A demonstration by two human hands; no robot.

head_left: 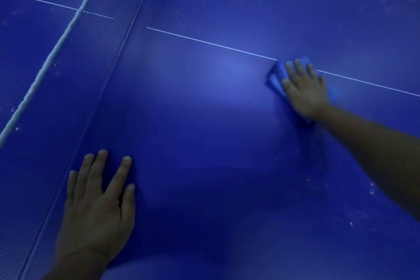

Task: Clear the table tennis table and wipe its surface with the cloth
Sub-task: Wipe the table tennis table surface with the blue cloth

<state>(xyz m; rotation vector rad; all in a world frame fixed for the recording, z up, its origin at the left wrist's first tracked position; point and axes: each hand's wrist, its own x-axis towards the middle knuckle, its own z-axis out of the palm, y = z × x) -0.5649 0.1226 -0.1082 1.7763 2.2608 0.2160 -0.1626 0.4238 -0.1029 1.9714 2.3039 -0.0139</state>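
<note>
Blue cloth (276,76) is lying on the white centre line (211,44) of the bench (204,143), pressed flat under the right hand (304,90) with fingers straight. Well apart, the left hand (97,207) is resting open, palm down, fingers spread, just beside the net (68,52). Pale specks are dotting the surface.

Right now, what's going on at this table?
A person is wiping a blue table tennis table. The right hand presses a blue cloth flat on the surface, right at the white centre line. The left hand rests flat on the table near the net, fingers spread. No bats or balls are in view. Pale specks still show on the far side and near the right forearm, so wiping is not finished.
</note>
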